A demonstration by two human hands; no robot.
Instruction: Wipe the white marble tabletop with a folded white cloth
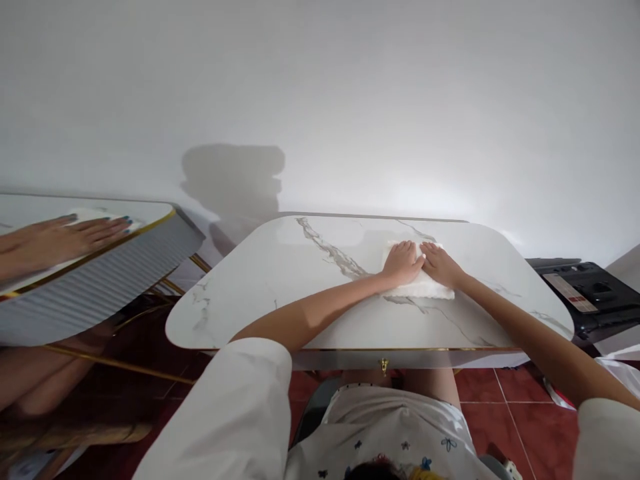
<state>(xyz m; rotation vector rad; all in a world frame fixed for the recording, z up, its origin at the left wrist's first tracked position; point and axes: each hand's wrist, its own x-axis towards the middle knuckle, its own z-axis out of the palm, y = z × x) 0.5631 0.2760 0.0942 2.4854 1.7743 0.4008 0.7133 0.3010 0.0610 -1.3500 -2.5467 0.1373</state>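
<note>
A white cloth lies spread on the right half of a white marble-patterned table. My left hand rests flat on the cloth's left part, fingers stretched toward the wall. Beside it, my right hand lies flat on the right part, its fingers also stretched out. The two thumbs come close together between the hands. Neither hand is closed around the cloth; part of it is hidden beneath the palms.
At the left, another person's hands lie on a white cloth on a second table. A black suitcase-like object is right of my table. A small gold knob is on the table's front. A wall stands behind.
</note>
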